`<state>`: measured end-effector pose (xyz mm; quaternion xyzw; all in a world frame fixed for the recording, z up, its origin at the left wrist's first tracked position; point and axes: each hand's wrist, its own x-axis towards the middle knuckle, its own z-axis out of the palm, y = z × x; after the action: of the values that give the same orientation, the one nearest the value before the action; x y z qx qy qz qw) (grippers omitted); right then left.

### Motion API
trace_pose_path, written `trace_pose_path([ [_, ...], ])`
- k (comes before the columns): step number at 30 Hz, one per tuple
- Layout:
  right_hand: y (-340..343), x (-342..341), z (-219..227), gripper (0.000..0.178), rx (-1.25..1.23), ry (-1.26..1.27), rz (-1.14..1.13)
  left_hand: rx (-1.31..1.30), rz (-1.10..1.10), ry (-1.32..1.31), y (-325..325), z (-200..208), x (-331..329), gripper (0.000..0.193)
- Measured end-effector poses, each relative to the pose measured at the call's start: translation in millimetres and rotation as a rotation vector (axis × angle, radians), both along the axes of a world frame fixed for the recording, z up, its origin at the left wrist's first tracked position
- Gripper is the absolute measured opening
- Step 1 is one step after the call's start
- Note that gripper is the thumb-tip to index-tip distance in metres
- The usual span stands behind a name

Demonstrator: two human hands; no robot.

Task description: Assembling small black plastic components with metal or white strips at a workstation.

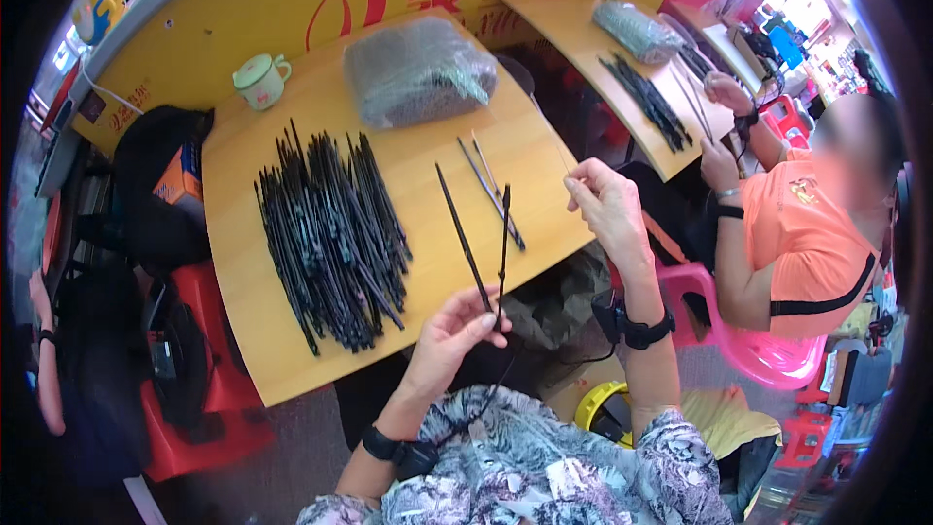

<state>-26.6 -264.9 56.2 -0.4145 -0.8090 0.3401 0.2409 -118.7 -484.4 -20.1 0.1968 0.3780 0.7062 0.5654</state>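
Observation:
My left hand (457, 335) is closed around the lower ends of two slender dark sticks (460, 233), which spread upward in a V near the table's front edge. One of them has small knots along it. My right hand (604, 204) is raised at the table's right edge, thumb and fingertips pinched together. A fine thread-like strand (561, 151) seems to rise from that pinch, too thin to name. Between the hands and the wrapped bundle lies a narrow V-shaped pair of grey and dark strips (494, 190). A large heap of similar dark sticks (335, 243) covers the table's left part.
On the wooden table (437, 316) stand a clear plastic-wrapped bundle (420, 73) and a lidded white mug (260, 81). At the right, a co-worker in an orange shirt (807, 233) handles thin sticks at another table (559, 24). Red stools (199, 428) stand at the left.

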Motion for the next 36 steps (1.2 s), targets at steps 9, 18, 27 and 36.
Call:
trace_pose_path([
  [9, -64, 11, -18, 0.014, -0.663, 0.560, 0.199, 0.002, 0.040, 0.000, 3, 18, 0, 0.044],
  [18, -89, 21, -31, 0.014, -1.032, 0.650, 0.218, 0.008, 0.035, 0.007, 1, 19, 3, 0.046],
  [27, -89, 22, -34, 0.009, -1.113, 0.645, 0.195, 0.031, 0.036, 0.024, 2, 19, 4, 0.045],
  [36, -89, 21, -41, 0.011, -1.145, 0.674, 0.134, -0.008, 0.065, 0.025, 3, 20, 8, 0.031],
])
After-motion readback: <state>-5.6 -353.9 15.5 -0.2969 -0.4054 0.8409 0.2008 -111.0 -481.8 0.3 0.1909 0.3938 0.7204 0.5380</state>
